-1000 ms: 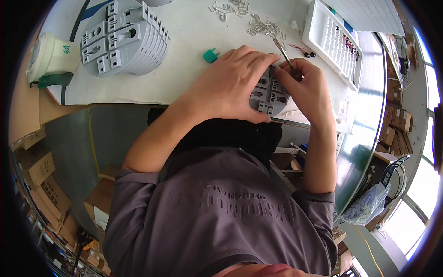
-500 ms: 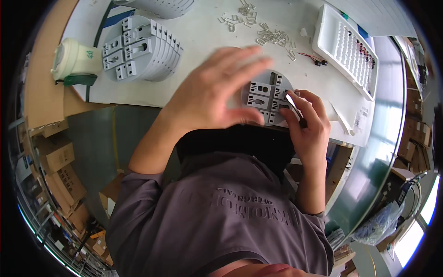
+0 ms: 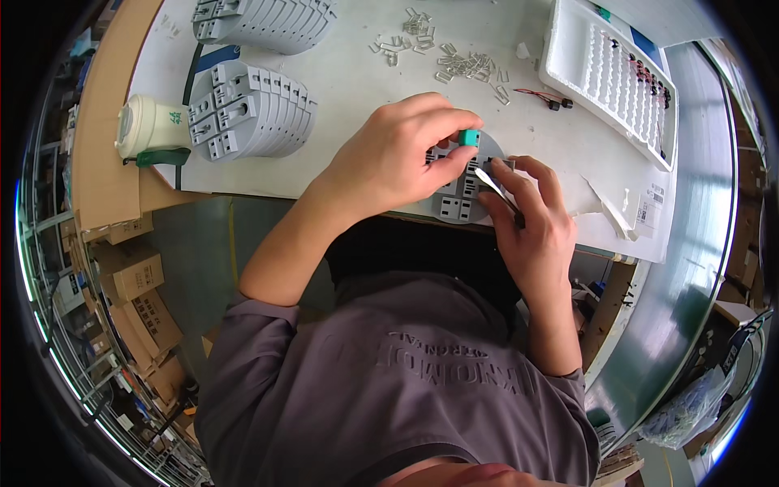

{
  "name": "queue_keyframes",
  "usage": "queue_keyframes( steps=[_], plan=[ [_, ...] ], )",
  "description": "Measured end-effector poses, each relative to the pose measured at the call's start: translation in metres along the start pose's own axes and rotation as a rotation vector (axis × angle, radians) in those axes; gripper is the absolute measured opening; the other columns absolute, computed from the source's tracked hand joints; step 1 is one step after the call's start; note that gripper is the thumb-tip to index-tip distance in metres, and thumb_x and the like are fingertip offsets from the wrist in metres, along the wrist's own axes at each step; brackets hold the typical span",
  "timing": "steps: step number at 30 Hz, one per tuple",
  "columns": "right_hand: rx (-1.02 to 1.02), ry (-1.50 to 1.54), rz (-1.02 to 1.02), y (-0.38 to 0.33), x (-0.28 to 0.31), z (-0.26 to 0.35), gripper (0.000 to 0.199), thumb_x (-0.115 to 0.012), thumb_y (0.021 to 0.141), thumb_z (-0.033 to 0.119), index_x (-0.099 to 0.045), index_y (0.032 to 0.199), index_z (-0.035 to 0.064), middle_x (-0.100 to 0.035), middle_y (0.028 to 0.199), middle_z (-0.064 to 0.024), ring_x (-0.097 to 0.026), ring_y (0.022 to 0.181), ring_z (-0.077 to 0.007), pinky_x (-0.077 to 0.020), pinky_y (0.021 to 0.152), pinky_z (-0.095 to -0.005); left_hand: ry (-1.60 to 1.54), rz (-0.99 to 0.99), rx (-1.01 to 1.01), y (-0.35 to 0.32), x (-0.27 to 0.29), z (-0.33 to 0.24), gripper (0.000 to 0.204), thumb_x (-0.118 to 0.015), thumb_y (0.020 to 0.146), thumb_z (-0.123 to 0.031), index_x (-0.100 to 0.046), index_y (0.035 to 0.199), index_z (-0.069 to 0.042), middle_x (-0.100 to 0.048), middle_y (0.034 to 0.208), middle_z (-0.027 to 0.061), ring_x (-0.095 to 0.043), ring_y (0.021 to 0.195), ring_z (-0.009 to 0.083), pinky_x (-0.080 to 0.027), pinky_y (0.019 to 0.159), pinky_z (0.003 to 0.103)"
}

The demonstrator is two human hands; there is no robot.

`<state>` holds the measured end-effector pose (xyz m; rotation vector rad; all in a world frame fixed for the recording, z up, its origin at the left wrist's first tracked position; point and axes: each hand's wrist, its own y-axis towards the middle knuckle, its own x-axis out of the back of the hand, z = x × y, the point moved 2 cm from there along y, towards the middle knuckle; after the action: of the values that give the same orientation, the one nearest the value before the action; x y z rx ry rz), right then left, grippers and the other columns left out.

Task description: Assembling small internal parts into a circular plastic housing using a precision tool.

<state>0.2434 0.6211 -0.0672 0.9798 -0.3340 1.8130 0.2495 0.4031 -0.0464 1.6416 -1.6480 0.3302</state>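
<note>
My left hand [image 3: 403,157] pinches a small green block [image 3: 468,137] between thumb and forefinger, right over a round grey plastic part [image 3: 463,197] lying at the table's near edge. The palm covers the part's left half. My right hand [image 3: 531,223] grips slim metal tweezers [image 3: 497,185], whose tips rest on the grey part's right side. Both hands touch or hover directly on that part.
Two stacks of similar grey round parts [image 3: 247,110] lie to the left, beside a white paper cup with a green sleeve [image 3: 149,126]. Small clear clips [image 3: 454,61] are scattered behind. A white compartment tray [image 3: 609,75] stands at the right. Cardboard boxes [image 3: 136,275] sit on the floor, left.
My left hand lifted off the grey part and came back pinching the green block, which earlier lay on the table. The right hand stays with the tweezers.
</note>
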Motion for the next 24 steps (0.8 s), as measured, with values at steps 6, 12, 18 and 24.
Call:
queue_keyframes(
  steps=[6, 12, 18, 24],
  plan=[
    [0.028, -0.074, -0.04, 0.0, 0.0, -0.002, 0.037, -0.087, 0.089, 0.012, -0.08, 0.125, 0.0131, -0.07, 0.13, -0.0057, -0.066, 0.067, -0.0152, -0.0531, 0.059, -0.0298, 0.104, 0.175, 0.04, 0.019, 0.0, -0.009, 0.027, -0.081, 0.088, -0.001, -0.079, 0.115, -0.002, -0.074, 0.098, 0.0062, -0.064, 0.07, 0.0173, -0.053, 0.067, 0.031],
    [-0.05, -0.017, -0.174, 0.045, 0.034, -0.02, 0.029, -0.085, 0.09, 0.005, -0.084, 0.119, 0.0075, -0.073, 0.103, -0.0037, -0.057, 0.07, -0.0149, -0.0477, 0.066, -0.0271, 0.245, 0.309, 0.092, 0.019, -0.002, -0.014, 0.03, -0.082, 0.088, -0.003, -0.079, 0.118, -0.002, -0.071, 0.096, 0.007, -0.06, 0.068, 0.0192, -0.051, 0.067, 0.033],
    [-0.024, -0.222, -0.194, 0.083, 0.024, -0.06, 0.02, -0.082, 0.092, 0.004, -0.082, 0.112, 0.0062, -0.07, 0.098, -0.0024, -0.055, 0.07, -0.0152, -0.0466, 0.066, -0.0293, 0.022, 0.166, 0.116, 0.007, -0.01, -0.002, 0.026, -0.081, 0.091, -0.008, -0.079, 0.116, -0.003, -0.067, 0.097, 0.0086, -0.063, 0.073, 0.0245, -0.056, 0.076, 0.037],
    [-0.035, -0.01, -0.167, 0.074, 0.027, -0.057, 0.018, -0.08, 0.095, 0.003, -0.078, 0.112, 0.0027, -0.071, 0.1, -0.0036, -0.057, 0.068, -0.0121, -0.046, 0.062, -0.0274, 0.033, -0.052, 0.002, 0.002, -0.018, 0.003, 0.028, -0.082, 0.089, -0.005, -0.082, 0.117, -0.005, -0.069, 0.109, 0.0074, -0.064, 0.076, 0.0224, -0.057, 0.085, 0.036]
  ],
)
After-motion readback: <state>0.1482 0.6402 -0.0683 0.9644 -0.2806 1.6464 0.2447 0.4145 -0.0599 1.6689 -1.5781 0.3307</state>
